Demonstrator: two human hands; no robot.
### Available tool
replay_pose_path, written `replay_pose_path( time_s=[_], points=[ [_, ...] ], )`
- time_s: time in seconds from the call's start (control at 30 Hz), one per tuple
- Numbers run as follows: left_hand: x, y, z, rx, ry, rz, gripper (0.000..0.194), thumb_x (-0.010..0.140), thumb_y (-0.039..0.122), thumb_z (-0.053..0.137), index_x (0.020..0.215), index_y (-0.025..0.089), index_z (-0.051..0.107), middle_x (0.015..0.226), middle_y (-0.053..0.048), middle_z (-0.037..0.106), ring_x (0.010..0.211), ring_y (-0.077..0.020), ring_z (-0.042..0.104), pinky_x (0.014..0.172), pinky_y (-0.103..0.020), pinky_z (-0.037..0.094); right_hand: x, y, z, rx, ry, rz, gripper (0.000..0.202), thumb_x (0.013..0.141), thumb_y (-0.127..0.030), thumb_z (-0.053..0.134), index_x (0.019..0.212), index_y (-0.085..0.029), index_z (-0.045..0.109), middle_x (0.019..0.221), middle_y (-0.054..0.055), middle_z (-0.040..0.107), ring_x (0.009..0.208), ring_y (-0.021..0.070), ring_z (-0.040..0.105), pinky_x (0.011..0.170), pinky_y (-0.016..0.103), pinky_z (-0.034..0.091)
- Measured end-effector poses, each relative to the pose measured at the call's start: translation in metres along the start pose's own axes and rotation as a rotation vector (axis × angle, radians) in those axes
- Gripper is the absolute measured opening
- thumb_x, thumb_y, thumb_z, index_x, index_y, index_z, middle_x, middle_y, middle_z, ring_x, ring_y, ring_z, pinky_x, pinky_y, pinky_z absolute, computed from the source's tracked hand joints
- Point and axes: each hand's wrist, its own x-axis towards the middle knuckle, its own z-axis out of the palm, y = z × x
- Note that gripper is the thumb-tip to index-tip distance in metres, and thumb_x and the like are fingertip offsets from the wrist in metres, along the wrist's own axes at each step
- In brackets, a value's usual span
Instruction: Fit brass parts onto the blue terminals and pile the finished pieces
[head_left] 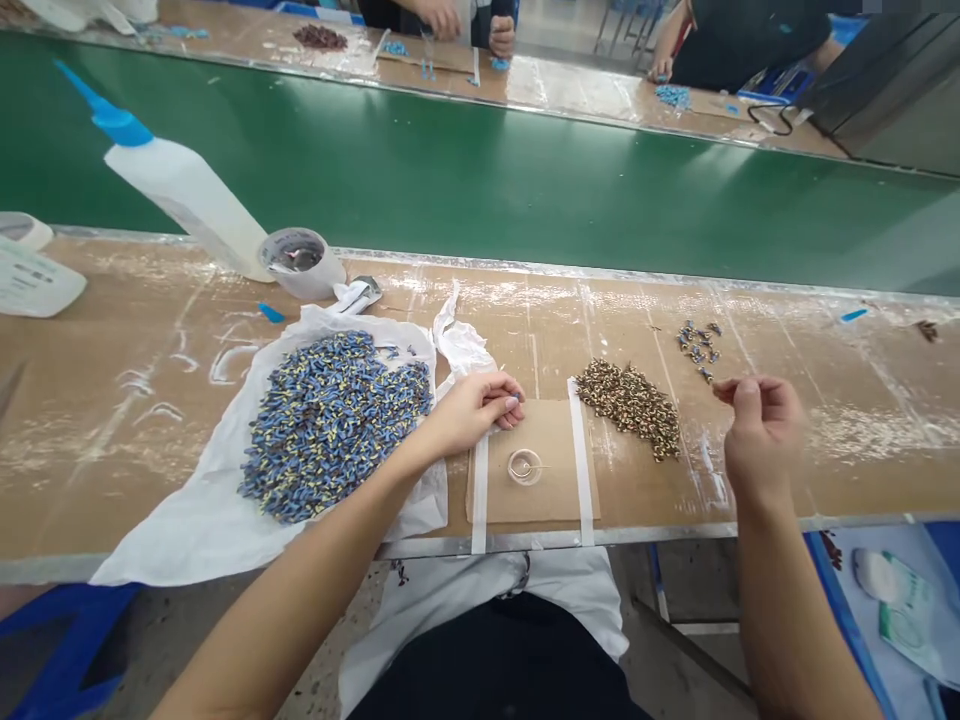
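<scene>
My left hand (484, 412) is closed in a pinch above the cardboard pad (536, 505). A speck of blue shows at its fingertips, too small to name. Below it on the pad stands a small clear round cup (524, 467) with a thin pale stick in it. My right hand (761, 430) pinches a small blue-and-brass part (706, 375) between thumb and forefinger, close to a loose group of similar parts (697, 342). Between my hands lies a heap of small brass-coloured parts (630, 405). Left of my left hand, a large heap of small blue-and-yellow pieces (330, 420) covers a white sheet (180, 530).
A white squeeze bottle (187, 195) with a blue nozzle leans beside a tape roll (301, 262). Crumpled white paper (461, 340) lies behind my left hand. A green conveyor belt (480, 170) runs beyond the table; co-workers' hands (501, 37) are across it.
</scene>
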Motion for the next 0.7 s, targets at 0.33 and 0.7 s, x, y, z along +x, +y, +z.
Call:
replay_pose_path(
  time_s=[0.33,0.7],
  points=[
    [0.0,-0.005,0.005,0.021,0.023,0.062,0.008,0.094,0.018,0.052,0.093,0.013,0.058,0.08,-0.007,0.073,0.069,-0.0129,0.069,0.064,-0.025,0.059,-0.116,-0.074,0.038,0.263,-0.834,-0.046,0.02,0.095,-0.033,0.06,0.113,-0.025,0.061,0.092,0.005,0.068,0.082,0.0214,0.066,0.073,0.036,0.055],
    [-0.003,-0.003,0.008,0.02,-0.076,0.115,0.013,0.091,0.018,0.056,0.097,0.013,0.067,0.086,-0.007,0.072,0.076,-0.0137,0.067,0.072,-0.028,0.058,-0.127,-0.09,0.054,0.236,-0.82,-0.147,0.008,0.093,-0.028,0.062,0.091,-0.027,0.07,0.089,0.004,0.064,0.074,0.0188,0.06,0.062,0.033,0.047]
  ],
)
